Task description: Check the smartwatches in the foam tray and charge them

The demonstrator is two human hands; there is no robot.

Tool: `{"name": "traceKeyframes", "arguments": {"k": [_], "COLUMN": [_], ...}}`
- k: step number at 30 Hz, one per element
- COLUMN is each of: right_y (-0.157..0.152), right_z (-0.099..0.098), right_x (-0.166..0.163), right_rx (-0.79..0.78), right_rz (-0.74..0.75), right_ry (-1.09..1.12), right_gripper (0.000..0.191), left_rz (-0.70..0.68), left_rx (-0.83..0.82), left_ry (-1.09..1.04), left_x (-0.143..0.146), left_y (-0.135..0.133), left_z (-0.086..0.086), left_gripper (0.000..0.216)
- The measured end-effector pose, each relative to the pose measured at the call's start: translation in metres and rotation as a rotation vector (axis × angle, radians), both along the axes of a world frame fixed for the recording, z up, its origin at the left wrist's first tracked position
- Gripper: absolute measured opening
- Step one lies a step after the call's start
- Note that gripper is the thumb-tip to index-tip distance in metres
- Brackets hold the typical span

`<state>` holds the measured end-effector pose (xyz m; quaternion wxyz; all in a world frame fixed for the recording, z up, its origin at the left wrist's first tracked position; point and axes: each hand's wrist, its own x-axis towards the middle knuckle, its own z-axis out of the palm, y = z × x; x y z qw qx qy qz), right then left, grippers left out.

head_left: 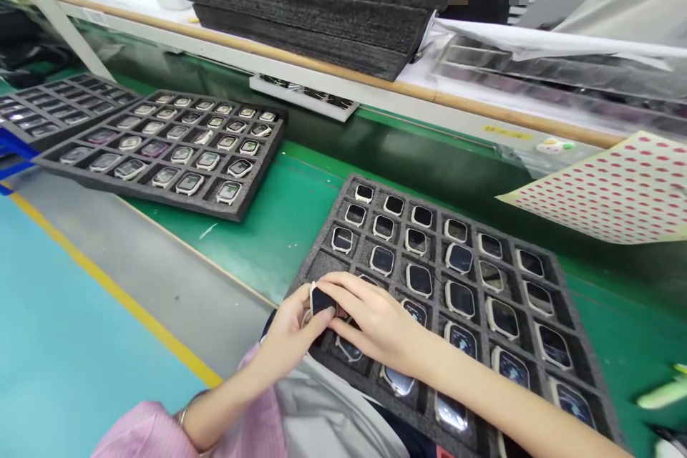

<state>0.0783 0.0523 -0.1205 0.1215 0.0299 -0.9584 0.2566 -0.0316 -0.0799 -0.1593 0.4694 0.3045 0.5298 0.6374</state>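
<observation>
A dark foam tray in front of me holds several smartwatch bodies in square pockets. Both hands meet over its near left corner. My left hand grips one watch body, white-edged with a dark screen, lifted just above the pockets. My right hand lies over it, fingers curled and fingertips pressing on the watch's face. The pocket under the hands is mostly hidden.
A second foam tray full of watch bodies lies to the left on the green belt, a third beyond it. A stack of dark foam sheets stands behind the rail. A red-dotted sticker sheet lies at right. A person stands far back.
</observation>
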Motion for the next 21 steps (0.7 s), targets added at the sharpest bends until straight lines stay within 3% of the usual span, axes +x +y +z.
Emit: {"name": "traceKeyframes", "arguments": {"k": [8, 14, 21], "right_y": [0.002, 0.005, 0.006], "right_z": [-0.007, -0.009, -0.009], "right_x": [-0.003, -0.003, -0.002], "right_rx": [-0.287, -0.262, -0.25], "right_rz": [-0.003, -0.016, -0.009], "right_ry": [0.004, 0.017, -0.045], "right_gripper": [0.038, 0.039, 0.039], "left_rz": [-0.025, 0.006, -0.005], "left_rx": [-0.079, -0.115, -0.123], "left_ry": [-0.102, -0.152, -0.174], "left_x": [0.0, -0.001, -0.001], "left_y": [-0.001, 0.001, -0.002], "left_z": [0.007, 0.012, 0.005], "left_gripper": [0.021, 0.03, 0.03]}}
